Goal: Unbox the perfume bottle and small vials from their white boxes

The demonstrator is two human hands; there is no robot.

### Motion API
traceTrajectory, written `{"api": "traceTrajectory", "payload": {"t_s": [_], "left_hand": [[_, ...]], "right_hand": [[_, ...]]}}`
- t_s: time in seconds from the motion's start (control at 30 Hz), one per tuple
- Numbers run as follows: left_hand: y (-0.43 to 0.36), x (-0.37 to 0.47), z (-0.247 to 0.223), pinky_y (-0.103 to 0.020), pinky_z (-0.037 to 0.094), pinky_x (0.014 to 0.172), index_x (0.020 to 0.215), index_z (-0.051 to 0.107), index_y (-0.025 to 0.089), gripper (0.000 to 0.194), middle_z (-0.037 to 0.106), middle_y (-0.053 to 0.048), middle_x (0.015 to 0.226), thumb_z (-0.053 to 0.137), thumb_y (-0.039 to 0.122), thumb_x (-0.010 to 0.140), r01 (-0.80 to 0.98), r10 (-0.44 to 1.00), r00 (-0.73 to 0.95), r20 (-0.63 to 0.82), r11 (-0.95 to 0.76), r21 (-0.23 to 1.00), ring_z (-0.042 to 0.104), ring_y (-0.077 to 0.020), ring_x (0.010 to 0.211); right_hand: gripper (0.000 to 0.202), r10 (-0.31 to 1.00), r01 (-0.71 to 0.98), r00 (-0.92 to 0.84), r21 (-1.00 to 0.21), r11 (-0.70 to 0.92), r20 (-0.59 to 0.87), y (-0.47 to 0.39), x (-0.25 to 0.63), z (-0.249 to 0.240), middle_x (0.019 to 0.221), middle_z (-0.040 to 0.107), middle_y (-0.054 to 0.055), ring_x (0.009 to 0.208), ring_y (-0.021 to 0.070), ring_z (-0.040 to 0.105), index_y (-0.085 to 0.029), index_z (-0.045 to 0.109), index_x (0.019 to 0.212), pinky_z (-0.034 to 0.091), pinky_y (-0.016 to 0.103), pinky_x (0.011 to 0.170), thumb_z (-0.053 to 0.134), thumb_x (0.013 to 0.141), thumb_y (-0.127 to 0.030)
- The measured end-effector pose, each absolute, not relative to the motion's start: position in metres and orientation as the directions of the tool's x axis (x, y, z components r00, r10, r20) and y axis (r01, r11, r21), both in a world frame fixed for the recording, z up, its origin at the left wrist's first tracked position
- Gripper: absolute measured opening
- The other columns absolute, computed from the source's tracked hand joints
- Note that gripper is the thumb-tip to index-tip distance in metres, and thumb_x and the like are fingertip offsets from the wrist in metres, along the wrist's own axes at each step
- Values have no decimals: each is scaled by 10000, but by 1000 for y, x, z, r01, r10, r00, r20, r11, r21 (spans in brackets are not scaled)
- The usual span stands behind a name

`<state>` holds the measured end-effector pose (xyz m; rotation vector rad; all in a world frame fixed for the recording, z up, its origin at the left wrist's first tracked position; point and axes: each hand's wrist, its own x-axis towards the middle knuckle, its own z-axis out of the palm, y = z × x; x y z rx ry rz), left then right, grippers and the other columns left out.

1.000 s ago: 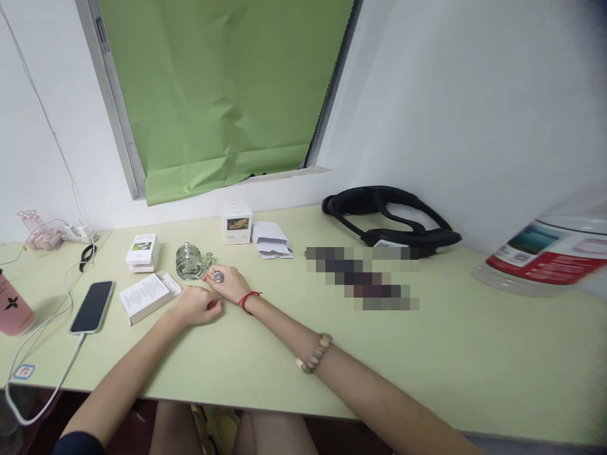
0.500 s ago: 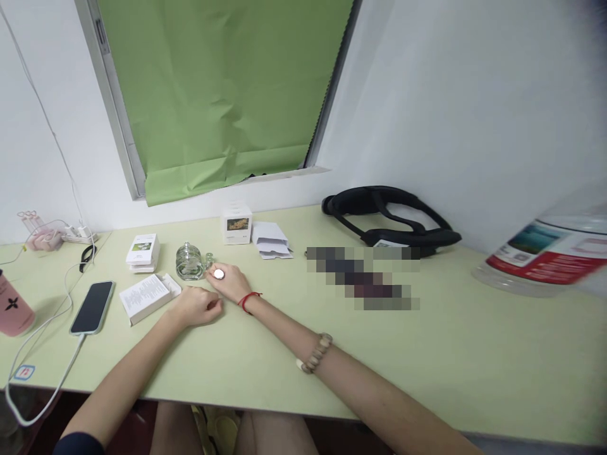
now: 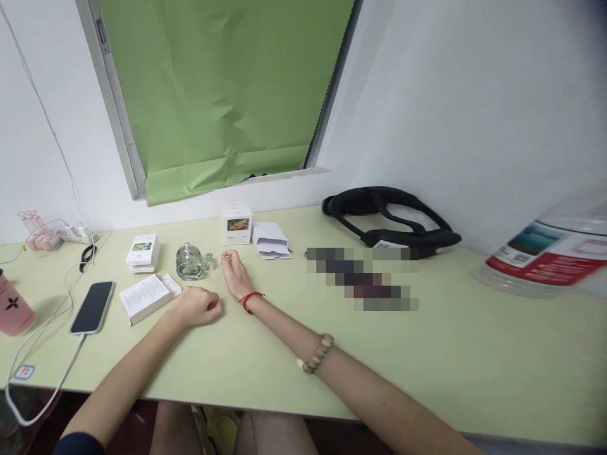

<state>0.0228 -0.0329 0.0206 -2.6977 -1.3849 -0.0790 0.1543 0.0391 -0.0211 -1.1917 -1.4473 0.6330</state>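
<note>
My left hand (image 3: 202, 305) rests curled on the pale green table (image 3: 265, 360), beside an opened white box (image 3: 145, 298), with nothing visible in its fingers. To its upper right, my right hand (image 3: 236, 272) is pinched on a small whitish item that I cannot make out. Left of those fingertips stand a small clear glass piece (image 3: 209, 261) and a round lidded glass jar (image 3: 189, 262). A white box with a picture (image 3: 142, 251) lies farther left. Behind my right hand are a white cube box (image 3: 236, 226) and a folded white carton piece (image 3: 272, 240).
At the left lie a phone (image 3: 93, 308) on a white cable, a black band (image 3: 88, 258) and a pink cup (image 3: 15, 306). A power strip (image 3: 78, 236) is by the wall. A black headset (image 3: 393, 218) and a large plastic bottle (image 3: 545, 253) are at the right.
My right hand has moved slightly right and up, away from the glass pieces, and turned. The round silvery disc seen at its fingers before no longer shows. My left hand has stayed still.
</note>
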Motion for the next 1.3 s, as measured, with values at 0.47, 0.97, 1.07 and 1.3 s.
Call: {"api": "traceTrajectory", "payload": {"t_s": [0.47,0.97,1.07,1.3], "left_hand": [[-33,23,20,-240,299,513,662,628,160,302,664,-63,659,419,270,850,811,805,585,102,-582,-56,558,-137,572],[-33,23,19,-242,340,534,644,608,163,307,651,-59,642,408,273,849,812,804,583,120,-582,-45,570,-143,575],[-33,23,19,-247,342,535,640,602,161,302,652,-59,641,416,278,847,816,808,577,120,-578,-31,576,-148,579],[-33,22,18,-244,359,555,665,624,158,297,659,-67,663,423,274,850,817,811,575,109,-575,-41,577,-149,590]], "right_hand": [[298,905,220,272,-937,272,327,43,155,-21,906,604,67,804,204,553,-220,491,954,413,333,745,298,861,-428],[253,908,317,40,-867,385,418,42,157,-22,878,671,33,576,116,517,-189,653,890,470,298,659,609,699,-349],[241,900,326,14,-853,407,435,43,157,-24,885,667,42,552,110,510,-189,670,876,482,304,651,627,702,-351],[216,899,337,-34,-842,421,436,46,157,-27,902,614,47,570,116,564,-178,681,862,512,340,700,675,663,-263]]}}
